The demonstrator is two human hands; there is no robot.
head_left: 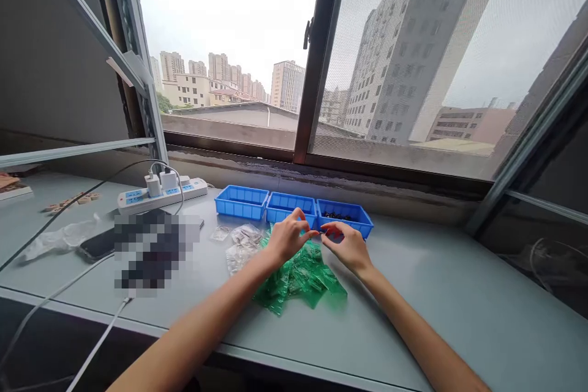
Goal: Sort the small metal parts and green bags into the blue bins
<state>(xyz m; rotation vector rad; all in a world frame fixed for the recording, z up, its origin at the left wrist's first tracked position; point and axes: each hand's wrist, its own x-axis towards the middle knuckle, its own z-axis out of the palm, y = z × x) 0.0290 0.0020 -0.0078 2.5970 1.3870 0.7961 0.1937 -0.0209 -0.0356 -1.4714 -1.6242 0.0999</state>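
My left hand (290,236) and my right hand (348,247) meet fingertip to fingertip above a pile of green plastic bags (303,278). Both hands are pinched closed. Between them is a tiny dark item (323,233), too small to name; the fingers of each hand seem to be on it. Just behind the hands stand a blue middle bin (280,201), partly covered by my left hand, and a blue right bin (362,228) with small dark parts (337,215) inside. Clear plastic bags (243,245) lie left of the green ones.
A third blue bin (241,210) stands at the left of the row. Further left are a power strip (195,188) with plugs, a dark phone (98,244), a blurred-out object and white cables (103,334). Metal shelf posts (149,73) flank the window behind the table (436,294).
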